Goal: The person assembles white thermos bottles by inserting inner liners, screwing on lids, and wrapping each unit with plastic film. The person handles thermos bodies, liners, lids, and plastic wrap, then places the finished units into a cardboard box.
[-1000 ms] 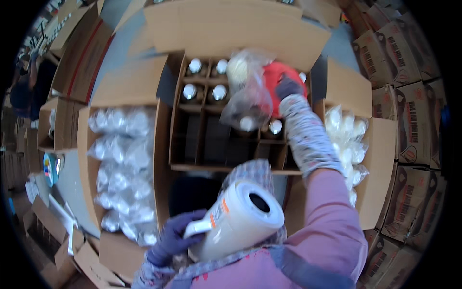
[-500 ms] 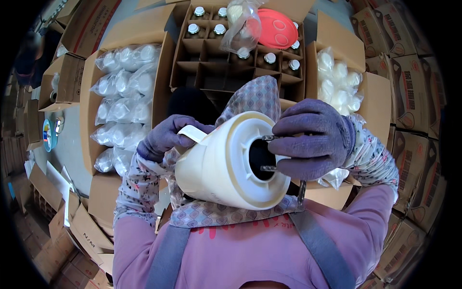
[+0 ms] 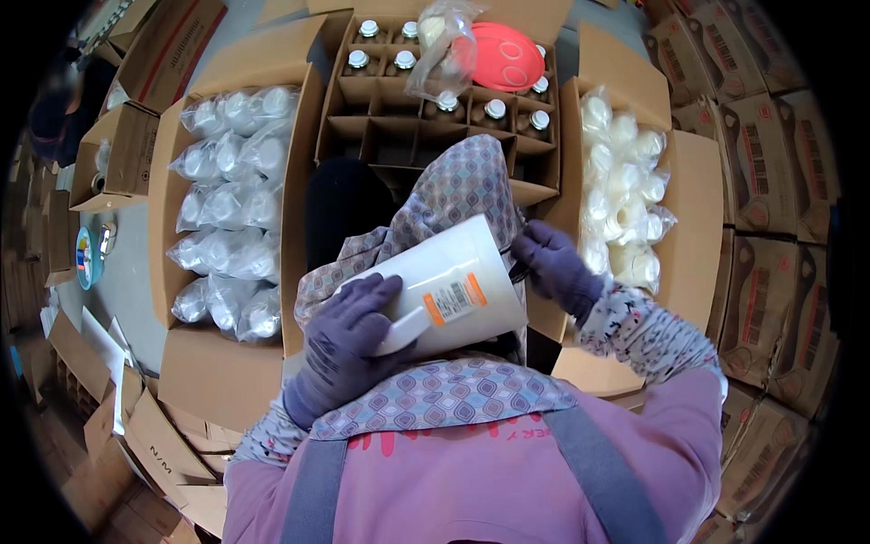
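Evidently light and stiff, the white jug (image 3: 453, 286) is held at chest height, over the near edge of the divided box (image 3: 435, 127). Left hand (image 3: 349, 340) wraps its handle side; right hand (image 3: 557, 267) pinches at its mouth end. Smooth plastic, likely slippery in gloves; the handle is the surest hold.

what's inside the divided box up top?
The divided box holds capped bottles in its far cells; a clear bag and a red lid lie on top. Near cells look dark and empty. The scarf covers the nearest row.
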`<state>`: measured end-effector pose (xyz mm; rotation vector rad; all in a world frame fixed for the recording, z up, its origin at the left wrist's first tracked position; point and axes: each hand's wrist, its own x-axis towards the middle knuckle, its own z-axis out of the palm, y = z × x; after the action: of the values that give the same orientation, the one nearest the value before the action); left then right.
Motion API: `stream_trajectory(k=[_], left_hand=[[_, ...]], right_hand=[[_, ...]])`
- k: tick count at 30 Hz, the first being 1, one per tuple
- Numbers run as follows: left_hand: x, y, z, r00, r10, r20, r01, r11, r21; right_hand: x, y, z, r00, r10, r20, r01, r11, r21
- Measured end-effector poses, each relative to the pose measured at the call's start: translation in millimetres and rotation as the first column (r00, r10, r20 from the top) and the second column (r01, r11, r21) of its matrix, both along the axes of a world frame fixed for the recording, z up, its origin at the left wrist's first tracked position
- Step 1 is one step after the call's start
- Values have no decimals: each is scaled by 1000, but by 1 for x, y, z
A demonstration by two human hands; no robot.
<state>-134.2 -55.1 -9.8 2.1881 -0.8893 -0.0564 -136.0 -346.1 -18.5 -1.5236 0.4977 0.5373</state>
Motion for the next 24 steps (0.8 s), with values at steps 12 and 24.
stream_trajectory(k=[12, 24], left_hand=[[89, -3, 5, 938, -97, -332, 133, 987, 86], [353, -154, -148, 996, 57, -65, -11, 828, 560]], right_hand=[[234, -118, -73, 806, 455, 378, 50, 584, -810], [341, -47, -164, 839, 536, 90, -403, 725, -559]])
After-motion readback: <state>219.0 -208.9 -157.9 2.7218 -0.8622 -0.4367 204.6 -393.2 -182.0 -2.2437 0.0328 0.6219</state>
